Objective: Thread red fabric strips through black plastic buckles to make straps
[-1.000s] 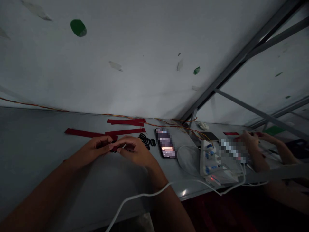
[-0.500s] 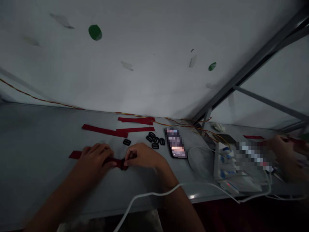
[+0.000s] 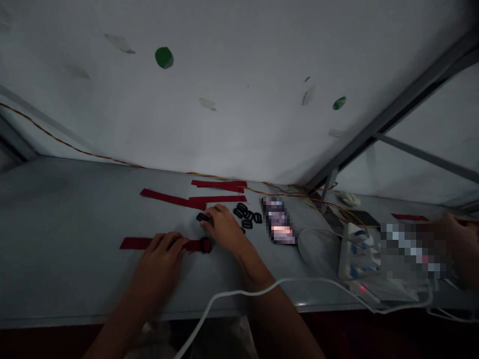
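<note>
A red strap (image 3: 135, 243) lies across the grey table, with a black buckle (image 3: 206, 245) threaded at its right end. My left hand (image 3: 164, 254) rests over the middle of this strap, fingers bent and pressed on it. Above the buckled end, my right hand (image 3: 222, 227) pinches a loose black buckle (image 3: 202, 217) at the table surface. More black buckles (image 3: 247, 215) lie in a small pile to the right of that hand. Behind the hands are several flat red straps (image 3: 170, 198).
A phone (image 3: 279, 219) lies right of the buckles. Farther right stands a white power strip (image 3: 350, 252) with plugs. A white cable (image 3: 239, 293) crosses in front of my right forearm. Another person's hand (image 3: 454, 244) is at the far right, near a red strip.
My right hand has let go of the strap's buckled end and moved up to the loose buckle. The view has shifted slightly. The other person's hand has moved too.
</note>
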`<state>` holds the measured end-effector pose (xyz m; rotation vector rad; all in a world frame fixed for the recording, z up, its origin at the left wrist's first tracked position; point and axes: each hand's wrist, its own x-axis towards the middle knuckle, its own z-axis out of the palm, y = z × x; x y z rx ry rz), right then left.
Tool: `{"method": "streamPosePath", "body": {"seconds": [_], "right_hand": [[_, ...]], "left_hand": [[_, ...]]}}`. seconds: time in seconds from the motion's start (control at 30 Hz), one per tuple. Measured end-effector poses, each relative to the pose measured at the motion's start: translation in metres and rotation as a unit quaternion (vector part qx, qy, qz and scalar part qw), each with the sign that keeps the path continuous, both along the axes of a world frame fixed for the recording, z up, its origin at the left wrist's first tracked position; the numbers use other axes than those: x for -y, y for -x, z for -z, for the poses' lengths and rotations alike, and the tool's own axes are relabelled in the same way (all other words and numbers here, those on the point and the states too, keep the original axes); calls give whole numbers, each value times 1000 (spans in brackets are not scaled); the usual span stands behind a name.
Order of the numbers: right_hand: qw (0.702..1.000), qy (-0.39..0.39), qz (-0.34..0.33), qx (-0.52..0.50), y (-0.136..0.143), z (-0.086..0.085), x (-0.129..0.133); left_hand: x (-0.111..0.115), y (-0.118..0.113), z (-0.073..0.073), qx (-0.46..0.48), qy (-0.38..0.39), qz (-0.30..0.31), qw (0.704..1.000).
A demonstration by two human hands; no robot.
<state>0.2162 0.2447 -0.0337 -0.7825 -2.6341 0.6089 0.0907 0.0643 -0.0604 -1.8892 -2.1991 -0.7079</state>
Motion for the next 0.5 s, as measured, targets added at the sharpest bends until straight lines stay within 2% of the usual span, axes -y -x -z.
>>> {"method": "streamPosePath", "body": {"seconds": [0.17, 0.3, 0.4, 0.5], "right_hand": [[1000, 1, -22, 5, -2, -1, 1], [999, 28, -35, 2, -2, -2, 0], [999, 26, -41, -22, -3, -3, 0], [997, -1, -47, -57, -3, -2, 1]], "left_hand": [[-8, -5, -6, 37, 23, 14, 999], [-8, -4, -5, 84, -8, 11, 996], [-2, 4, -4, 125, -47, -9, 991], [11, 24, -5, 129, -68, -52, 988]]}}
